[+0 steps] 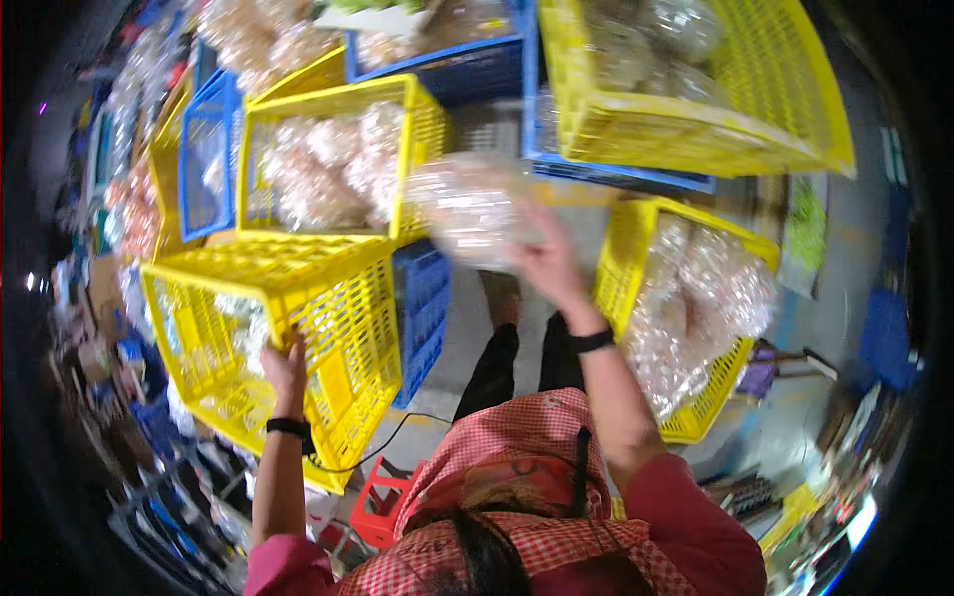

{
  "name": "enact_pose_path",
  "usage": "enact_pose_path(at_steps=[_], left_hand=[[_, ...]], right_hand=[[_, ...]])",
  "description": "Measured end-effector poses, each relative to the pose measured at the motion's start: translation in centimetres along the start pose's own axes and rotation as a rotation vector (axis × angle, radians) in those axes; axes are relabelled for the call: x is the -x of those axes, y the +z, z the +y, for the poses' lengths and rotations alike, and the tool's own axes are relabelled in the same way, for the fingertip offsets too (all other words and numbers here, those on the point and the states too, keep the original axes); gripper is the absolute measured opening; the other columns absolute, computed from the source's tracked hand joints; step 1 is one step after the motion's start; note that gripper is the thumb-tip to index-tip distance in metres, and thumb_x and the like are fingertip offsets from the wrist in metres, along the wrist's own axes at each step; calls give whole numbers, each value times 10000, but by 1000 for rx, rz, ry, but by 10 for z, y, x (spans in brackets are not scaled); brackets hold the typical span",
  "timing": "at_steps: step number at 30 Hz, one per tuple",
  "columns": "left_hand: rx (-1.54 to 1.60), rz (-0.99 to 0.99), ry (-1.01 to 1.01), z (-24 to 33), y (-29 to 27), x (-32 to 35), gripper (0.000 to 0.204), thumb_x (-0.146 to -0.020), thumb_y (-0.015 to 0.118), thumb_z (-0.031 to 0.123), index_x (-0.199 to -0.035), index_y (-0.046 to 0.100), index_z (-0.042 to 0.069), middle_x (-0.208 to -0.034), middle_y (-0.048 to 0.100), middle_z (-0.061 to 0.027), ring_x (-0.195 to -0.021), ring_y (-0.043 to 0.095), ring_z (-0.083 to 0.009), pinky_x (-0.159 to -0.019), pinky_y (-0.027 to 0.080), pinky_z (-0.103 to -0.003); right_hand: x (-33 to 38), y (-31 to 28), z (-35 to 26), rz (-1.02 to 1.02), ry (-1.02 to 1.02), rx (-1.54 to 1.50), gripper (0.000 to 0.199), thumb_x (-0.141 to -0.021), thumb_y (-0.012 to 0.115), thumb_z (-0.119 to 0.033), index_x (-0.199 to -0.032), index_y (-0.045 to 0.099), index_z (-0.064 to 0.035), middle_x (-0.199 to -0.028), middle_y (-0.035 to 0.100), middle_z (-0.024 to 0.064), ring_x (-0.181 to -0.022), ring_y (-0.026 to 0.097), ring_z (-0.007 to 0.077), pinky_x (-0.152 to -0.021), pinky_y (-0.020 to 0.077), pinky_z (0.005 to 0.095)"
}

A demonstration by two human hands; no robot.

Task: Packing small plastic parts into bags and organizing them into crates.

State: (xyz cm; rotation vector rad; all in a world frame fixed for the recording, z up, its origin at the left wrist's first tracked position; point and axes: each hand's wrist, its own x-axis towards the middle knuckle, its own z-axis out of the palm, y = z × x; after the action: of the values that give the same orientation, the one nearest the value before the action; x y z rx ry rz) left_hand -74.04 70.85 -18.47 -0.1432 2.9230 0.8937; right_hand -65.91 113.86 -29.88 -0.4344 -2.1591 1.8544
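Note:
My left hand (285, 370) is closed over the rim of a yellow plastic crate (343, 368) at the left, which leans to one side with some clear wrapped items inside. In my right hand (547, 260) hangs a clear plastic bag (469, 211), smeared by motion, with something pale pink in it that I cannot make out. This bag is beside another yellow crate (328, 89) filled with pinkish clear bags (333, 164). To the right of my legs, a tilted yellow crate (621, 273) holds several similar shiny bags (696, 308).
A large yellow crate (715, 129) rests on blue crates (626, 174) at the far right. Blue crates (422, 308) also stand under the left one. A red stool (376, 507) is near my left side, with a dark cord (388, 437) beside it.

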Motion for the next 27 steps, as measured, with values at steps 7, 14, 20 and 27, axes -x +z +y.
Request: enact_pose_path(at_steps=[7,14,20,27], left_hand=[[184,-3,-262,-27,-28,4,251,-847,591,39,-1093,562,-5,-968,643,-99,-745,632,-160,-594,518,-248],[105,-139,-154,-4,-24,-9,286,-884,557,162,-1107,569,-16,-961,632,-111,-764,637,-192,-604,544,-296],[50,-65,-187,9,-30,-6,277,-871,578,144,-1077,591,-40,-985,640,-122,-756,661,-213,-560,554,-298],[105,-43,-157,4,-29,1,244,-868,581,80,-1078,561,-42,-972,638,-116,-731,638,-171,-581,541,-272]], right_hand=[[47,-25,18,244,284,428,762,-715,704,-214,-1343,323,-9,-1329,403,208,-1223,397,376,-1016,334,408],[147,-225,156,445,832,517,989,-627,805,-211,-1403,216,-37,-1371,365,199,-1286,302,348,-1063,260,450],[172,-184,234,16,1040,968,996,-603,786,-334,-1392,246,-57,-1274,435,299,-1216,427,355,-986,372,431],[187,-222,182,218,445,588,294,-653,622,2,-943,580,21,-885,618,179,-838,590,308,-761,468,385]])
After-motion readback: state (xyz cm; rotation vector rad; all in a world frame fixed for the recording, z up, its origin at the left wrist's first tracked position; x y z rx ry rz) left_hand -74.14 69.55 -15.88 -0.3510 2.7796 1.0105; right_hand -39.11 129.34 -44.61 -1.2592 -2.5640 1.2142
